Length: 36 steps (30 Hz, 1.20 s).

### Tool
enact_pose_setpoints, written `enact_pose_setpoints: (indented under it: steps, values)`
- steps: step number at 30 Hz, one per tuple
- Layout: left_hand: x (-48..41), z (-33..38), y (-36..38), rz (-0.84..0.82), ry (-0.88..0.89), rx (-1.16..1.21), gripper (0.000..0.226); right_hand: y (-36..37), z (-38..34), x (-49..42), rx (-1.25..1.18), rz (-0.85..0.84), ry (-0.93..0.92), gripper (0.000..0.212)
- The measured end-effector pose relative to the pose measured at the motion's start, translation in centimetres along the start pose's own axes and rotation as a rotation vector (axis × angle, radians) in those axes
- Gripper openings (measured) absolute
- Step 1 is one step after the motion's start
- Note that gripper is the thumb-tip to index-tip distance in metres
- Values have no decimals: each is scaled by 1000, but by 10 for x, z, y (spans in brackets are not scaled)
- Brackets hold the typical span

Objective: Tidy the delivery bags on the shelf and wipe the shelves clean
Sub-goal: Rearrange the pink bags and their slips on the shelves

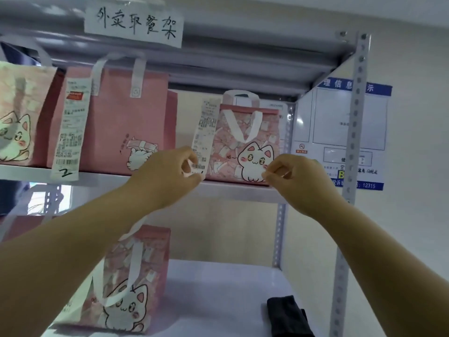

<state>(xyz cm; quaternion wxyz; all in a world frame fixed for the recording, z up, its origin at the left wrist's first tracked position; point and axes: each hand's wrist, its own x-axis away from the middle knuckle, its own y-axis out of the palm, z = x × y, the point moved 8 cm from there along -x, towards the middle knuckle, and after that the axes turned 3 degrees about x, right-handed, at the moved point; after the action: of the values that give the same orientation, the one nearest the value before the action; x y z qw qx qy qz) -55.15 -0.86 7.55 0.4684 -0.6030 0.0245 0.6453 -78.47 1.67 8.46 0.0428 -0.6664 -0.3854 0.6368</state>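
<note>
Grip: left hand [167, 175] pinches receipt [205, 132] end; right hand [295, 177] pinches cat bag [267, 132] corner on shelf [230, 189]

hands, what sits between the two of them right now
Head view: the small cat-print bag stands between the left hand and the right hand, its receipt pinched by the left one.

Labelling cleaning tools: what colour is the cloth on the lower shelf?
The cloth is dark grey, almost black, seen in the head view, lower right.
</note>
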Motion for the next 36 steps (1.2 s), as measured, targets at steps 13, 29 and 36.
enact_pose_setpoints:
  steps: [13,29,36]
  values:
    - [-97,-61,78,-75,-284,-52,87,55,93,-85,124,-45,179,79]
    - [-94,-51,67,59,-148,196,71,59,98,-89,-22,24,151,63]
    - [-59,-12,16,208,-21,202,68,3,67,-48,-101,243,126,65]
